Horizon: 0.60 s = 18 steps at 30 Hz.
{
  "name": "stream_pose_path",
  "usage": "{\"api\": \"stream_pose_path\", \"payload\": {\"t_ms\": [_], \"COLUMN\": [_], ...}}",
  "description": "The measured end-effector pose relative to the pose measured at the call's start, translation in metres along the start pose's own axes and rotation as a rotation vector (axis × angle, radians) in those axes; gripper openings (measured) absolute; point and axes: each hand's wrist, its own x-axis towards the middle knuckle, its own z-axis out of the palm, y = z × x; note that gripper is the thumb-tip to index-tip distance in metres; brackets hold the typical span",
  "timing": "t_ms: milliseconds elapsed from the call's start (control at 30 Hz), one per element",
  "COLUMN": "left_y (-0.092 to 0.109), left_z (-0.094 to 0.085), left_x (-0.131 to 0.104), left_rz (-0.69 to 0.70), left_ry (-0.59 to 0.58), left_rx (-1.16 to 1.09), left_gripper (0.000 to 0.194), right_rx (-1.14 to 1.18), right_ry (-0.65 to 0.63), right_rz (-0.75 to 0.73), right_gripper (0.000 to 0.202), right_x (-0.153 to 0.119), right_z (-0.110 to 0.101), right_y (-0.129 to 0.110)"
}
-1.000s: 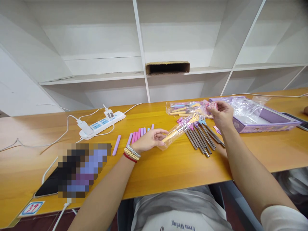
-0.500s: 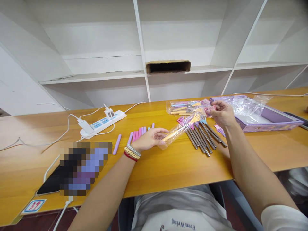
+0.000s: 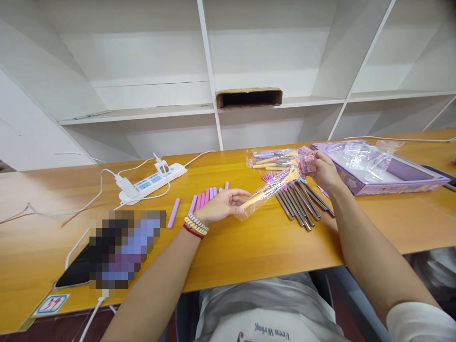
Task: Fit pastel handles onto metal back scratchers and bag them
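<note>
My left hand (image 3: pixel 226 205) pinches the lower end of a clear plastic bag with a yellow back scratcher (image 3: pixel 265 194) inside, tilted up to the right. At the bag's upper end, my right hand (image 3: pixel 325 172) grips a small pink printed card (image 3: pixel 307 165). Whether the card is inside the bag or against it I cannot tell. Beneath lie several metal back scratcher rods (image 3: pixel 299 209) with pink, purple and blue claw heads, partly covered by the bag. Bagged back scratchers (image 3: pixel 272 159) rest behind them. Purple and pink handle sleeves (image 3: pixel 200 201) are beside my left hand, partly hidden by it.
A purple box (image 3: pixel 388 188) with clear plastic bags stands at the right. On the left are a white power strip (image 3: pixel 153 183) with cables and a dark phone (image 3: pixel 76 268), partly blurred. White shelving with a cardboard box (image 3: pixel 249 98) rises behind the table.
My right hand has moved slightly left and down, bringing the pink card to the bag's upper end. My left hand has stayed in place, still on the bag.
</note>
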Motion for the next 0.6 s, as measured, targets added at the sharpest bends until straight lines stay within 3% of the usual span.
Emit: {"api": "stream_pose_path", "payload": {"t_ms": [133, 367, 600], "left_y": [-0.001, -0.007, -0.008], "left_z": [-0.001, -0.008, -0.01], "left_x": [0.001, 0.003, 0.002], "left_rz": [-0.014, -0.037, -0.033], "left_ry": [0.014, 0.057, 0.059], "left_rx": [-0.043, -0.059, -0.057], "left_gripper": [0.05, 0.048, 0.046], "right_rx": [0.019, -0.092, -0.169], "right_ry": [0.034, 0.076, 0.139], "right_rz": [0.034, 0.119, 0.08], "right_gripper": [0.014, 0.029, 0.038], "right_x": [0.0, -0.003, 0.0], "right_z": [-0.007, -0.021, -0.019], "right_y": [-0.003, -0.006, -0.002]}}
